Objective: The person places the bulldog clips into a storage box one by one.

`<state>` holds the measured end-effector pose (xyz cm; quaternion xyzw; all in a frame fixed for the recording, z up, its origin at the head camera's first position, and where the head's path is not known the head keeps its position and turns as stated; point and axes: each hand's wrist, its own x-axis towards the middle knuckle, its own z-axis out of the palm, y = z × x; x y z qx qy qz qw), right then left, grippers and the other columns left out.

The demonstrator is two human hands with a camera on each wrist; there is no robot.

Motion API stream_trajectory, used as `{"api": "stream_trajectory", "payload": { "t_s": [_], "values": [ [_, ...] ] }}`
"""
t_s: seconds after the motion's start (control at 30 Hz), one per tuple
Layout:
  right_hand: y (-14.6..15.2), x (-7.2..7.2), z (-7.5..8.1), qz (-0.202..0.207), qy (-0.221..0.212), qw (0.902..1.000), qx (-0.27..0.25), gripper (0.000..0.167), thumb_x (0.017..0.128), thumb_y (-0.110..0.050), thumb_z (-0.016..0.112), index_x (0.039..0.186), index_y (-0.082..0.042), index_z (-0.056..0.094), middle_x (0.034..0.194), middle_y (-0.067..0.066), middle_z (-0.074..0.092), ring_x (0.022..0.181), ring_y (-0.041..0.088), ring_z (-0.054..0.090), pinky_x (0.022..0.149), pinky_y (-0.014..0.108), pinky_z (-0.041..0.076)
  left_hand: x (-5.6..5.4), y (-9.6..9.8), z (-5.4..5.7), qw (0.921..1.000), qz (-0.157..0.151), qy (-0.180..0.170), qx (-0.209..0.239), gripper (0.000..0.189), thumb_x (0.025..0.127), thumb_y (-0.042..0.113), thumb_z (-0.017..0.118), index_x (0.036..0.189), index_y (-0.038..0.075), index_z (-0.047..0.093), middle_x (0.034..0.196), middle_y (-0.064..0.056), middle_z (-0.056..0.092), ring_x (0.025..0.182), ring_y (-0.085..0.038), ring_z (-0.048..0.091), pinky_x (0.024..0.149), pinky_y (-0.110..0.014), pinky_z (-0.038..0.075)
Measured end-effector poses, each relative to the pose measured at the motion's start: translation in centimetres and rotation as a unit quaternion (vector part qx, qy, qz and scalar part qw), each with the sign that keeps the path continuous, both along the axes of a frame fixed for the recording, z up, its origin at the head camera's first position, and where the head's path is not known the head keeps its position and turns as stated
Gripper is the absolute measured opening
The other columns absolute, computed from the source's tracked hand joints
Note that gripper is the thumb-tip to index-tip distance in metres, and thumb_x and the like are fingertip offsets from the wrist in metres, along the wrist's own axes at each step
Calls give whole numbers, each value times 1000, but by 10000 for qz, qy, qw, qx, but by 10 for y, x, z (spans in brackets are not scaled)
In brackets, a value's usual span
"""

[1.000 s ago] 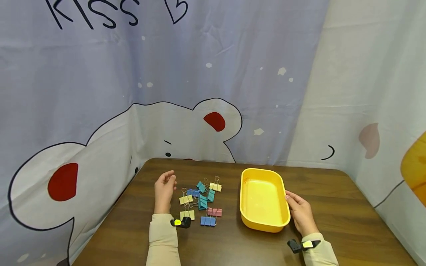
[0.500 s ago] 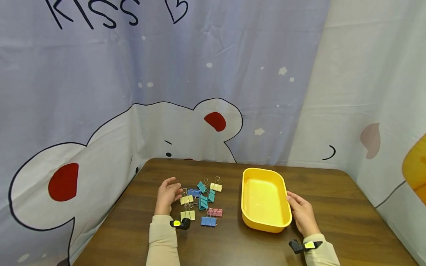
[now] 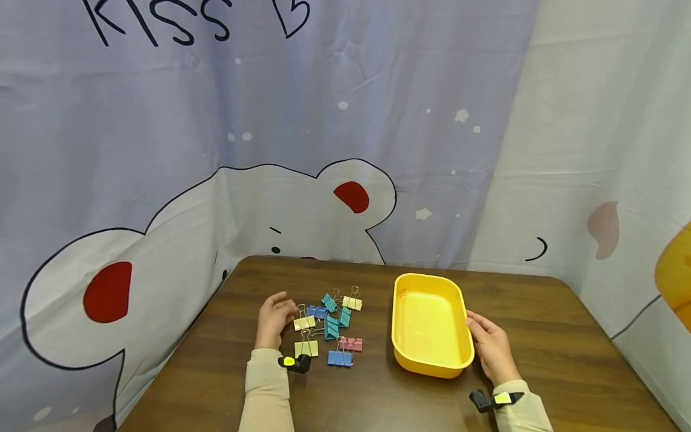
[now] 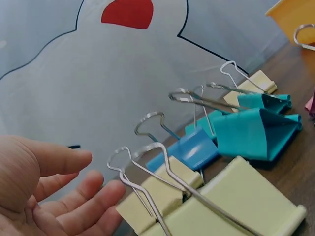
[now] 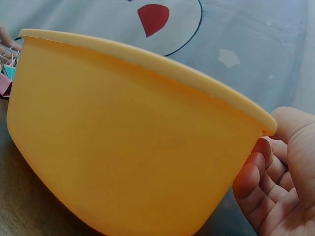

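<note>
The left hand [image 3: 275,320], thumb and fingers parted and holding nothing, has moved in beside the clips [image 3: 332,328] on the table [image 3: 378,396] — bringing them within reach — while the right hand [image 3: 492,349] pinches the tray [image 3: 432,327] to their right.

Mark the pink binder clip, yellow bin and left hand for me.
Pink binder clip [image 3: 353,344]: head view, on its body.
Yellow bin [image 3: 432,327]: head view, bare inside floor.
Left hand [image 3: 273,321]: head view, middle of hand.

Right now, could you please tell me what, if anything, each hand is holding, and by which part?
The right hand holds the yellow tray by the rim of its right side. The left hand holds nothing, beside the binder clips.
</note>
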<state>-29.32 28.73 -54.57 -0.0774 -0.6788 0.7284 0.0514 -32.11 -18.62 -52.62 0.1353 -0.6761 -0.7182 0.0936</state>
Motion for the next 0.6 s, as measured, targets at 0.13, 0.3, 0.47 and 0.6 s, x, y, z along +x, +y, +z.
{"api": "stream_trajectory", "payload": {
  "t_s": [0.13,0.3,0.47,0.6],
  "values": [
    [0,1,1,-1,-47,10000,39,63,102,-34,61,149,4,44,116,-5,69,98,6,67,81,25,59,-4,1,-5,9996,-31,74,271,48,99,-4,60,144,-6,44,128,-31,56,92,-21,68,82,-31,59],
    [-1,2,2,15,-99,9999,53,62,102,-34,61,149,3,44,120,-2,68,99,7,67,82,25,59,-7,3,-9,9987,-88,247,438,50,97,-8,60,144,-6,43,126,-30,55,91,-19,69,80,-31,60],
    [-1,1,2,22,-56,10000,-23,62,102,-33,61,149,5,44,116,-4,69,98,7,67,81,25,59,-11,5,-13,9992,-68,319,211,51,96,-10,61,144,-2,46,126,-29,56,87,-14,71,81,-32,59],
    [-1,0,1,7,1,10000,-62,63,102,-33,62,148,6,44,109,-8,71,96,8,68,80,25,59,-15,7,-14,9990,-13,435,39,50,93,-13,61,140,-3,50,125,-30,56,87,-17,71,78,-33,60]
  ]
}}
